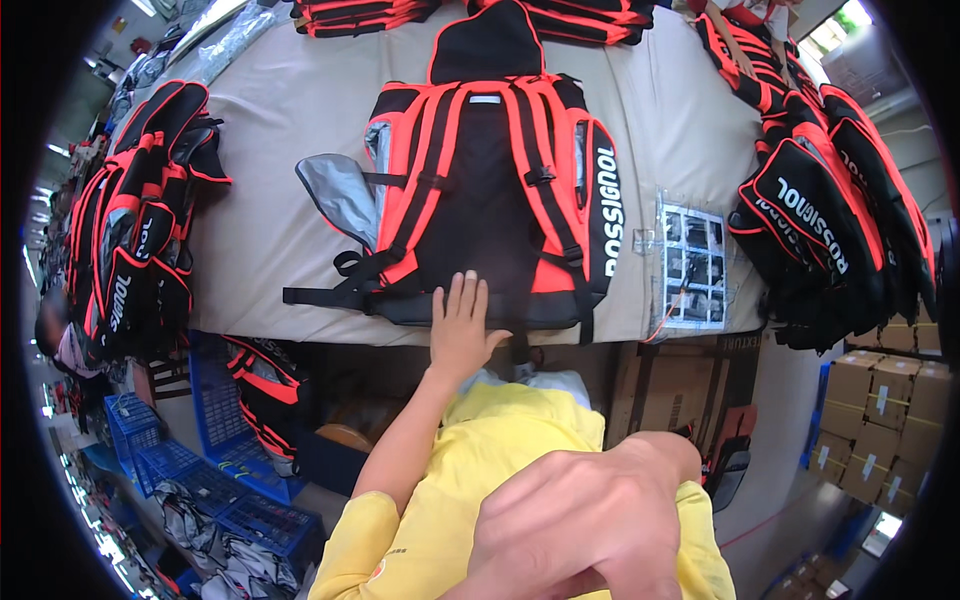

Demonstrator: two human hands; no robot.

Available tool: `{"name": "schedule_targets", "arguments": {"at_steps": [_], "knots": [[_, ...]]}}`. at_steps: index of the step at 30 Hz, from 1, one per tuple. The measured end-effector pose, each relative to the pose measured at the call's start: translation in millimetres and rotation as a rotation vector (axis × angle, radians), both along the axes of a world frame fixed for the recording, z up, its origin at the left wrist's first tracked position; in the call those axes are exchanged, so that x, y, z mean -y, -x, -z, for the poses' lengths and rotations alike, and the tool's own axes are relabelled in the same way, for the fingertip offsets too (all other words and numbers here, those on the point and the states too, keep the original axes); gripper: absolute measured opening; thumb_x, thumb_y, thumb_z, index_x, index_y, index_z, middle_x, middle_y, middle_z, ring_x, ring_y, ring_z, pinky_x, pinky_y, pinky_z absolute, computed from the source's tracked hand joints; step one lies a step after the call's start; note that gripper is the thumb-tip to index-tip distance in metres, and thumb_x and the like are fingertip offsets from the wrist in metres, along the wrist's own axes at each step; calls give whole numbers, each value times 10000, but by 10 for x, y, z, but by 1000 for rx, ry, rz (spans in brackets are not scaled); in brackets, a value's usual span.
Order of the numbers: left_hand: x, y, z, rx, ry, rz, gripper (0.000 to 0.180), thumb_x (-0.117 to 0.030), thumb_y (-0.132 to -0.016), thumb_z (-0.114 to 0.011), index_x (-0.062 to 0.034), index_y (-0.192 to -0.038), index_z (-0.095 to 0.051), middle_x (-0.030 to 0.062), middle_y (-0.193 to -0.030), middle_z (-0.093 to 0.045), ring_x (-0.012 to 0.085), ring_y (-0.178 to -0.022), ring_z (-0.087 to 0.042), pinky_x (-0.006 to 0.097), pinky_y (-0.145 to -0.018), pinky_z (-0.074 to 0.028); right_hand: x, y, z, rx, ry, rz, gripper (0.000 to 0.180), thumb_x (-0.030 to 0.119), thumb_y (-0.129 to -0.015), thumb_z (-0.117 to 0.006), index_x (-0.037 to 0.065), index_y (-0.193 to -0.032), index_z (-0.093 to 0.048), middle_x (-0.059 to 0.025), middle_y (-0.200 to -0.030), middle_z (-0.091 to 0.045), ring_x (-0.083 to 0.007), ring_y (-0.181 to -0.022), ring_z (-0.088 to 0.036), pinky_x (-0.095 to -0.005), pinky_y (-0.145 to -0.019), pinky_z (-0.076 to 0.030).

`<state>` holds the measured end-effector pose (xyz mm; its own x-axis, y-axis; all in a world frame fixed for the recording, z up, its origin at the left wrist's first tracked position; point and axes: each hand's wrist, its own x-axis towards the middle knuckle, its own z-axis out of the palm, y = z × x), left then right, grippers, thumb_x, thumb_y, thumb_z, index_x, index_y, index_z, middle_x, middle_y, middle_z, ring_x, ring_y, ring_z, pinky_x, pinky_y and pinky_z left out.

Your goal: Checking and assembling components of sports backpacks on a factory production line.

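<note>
A black backpack (480, 200) with orange-red trim lies on the cloth-covered table in front of me, shoulder straps facing up and top flap (487, 42) spread away from me. A grey-lined side flap (338, 190) hangs open at its left. My left hand (460, 322) rests flat on the pack's near lower edge, fingers stretched out and holding nothing. Raised close to the camera, well above the table, my right hand (585, 510) has its fingers curled. Whatever is inside those fingers, if anything, is hidden. The loose waist strap (325, 297) lies left of my left hand.
More black and orange-red packs (150, 220) are piled at the left edge, with others (825, 200) at the right. A taped photo sheet (692, 265) lies beside the pack. Blue crates (265, 520) and cardboard boxes (875, 405) stand below. A co-worker's hand (738, 55) touches the far-right pile.
</note>
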<state>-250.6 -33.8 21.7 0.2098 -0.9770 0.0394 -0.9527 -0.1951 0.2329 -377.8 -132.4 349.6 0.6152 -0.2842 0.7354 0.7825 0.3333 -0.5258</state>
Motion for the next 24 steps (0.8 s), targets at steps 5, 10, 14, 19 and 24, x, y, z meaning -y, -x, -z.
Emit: {"name": "schedule_targets", "arguments": {"at_steps": [5,10,14,19,24], "knots": [[-12,-420,-175,7,-21,229,843,-299,-809,-830,-45,-1536,-489,184,-1611,-451,347,-1521,-391,533,-1187,-352,-454,-762,-67,68,-202,380,222,280,-972,-785,257,-1190,-826,-320,-1115,-724,-311,-663,-712,-326,-589,-563],[-368,-945,-471,-339,325,203,608,-164,-821,-839,-14,-1367,-618,210,-1442,-580,416,-1370,-541,538,-1105,-449,105,-1075,300,-648,242,-32,282,84,-1073,-555,-146,-1161,-695,-241,-1013,-774,-293,-717,-738,-388,-756,-618],[-515,-1642,-497,-318,515,-121,541,-75,-836,-808,-1,-1341,-629,207,-1410,-584,456,-1326,-552,536,-1101,-459,349,-1421,1166,-1220,446,786,373,27,-1016,-635,1,-1388,-628,-174,-1168,-722,-351,-1010,-712,-414,-940,-566],[-212,-2391,-458,-472,342,-80,696,-196,-792,-870,3,-1394,-582,184,-1443,-547,410,-1300,-560,490,-1088,-468,539,-1068,3301,-1780,1399,820,892,435,-942,-751,21,-1622,-347,-263,-1647,-370,-461,-1527,-342,-560,-1201,-356],[28,-2627,-155,-478,152,-1,577,-213,-785,-843,-37,-1304,-659,161,-1263,-617,381,-1038,-622,514,-917,-506,577,-1185,3237,-1852,1344,702,1029,439,-914,-773,-8,-1663,-228,-260,-1741,-175,-442,-1615,-162,-603,-1265,-227]]}}
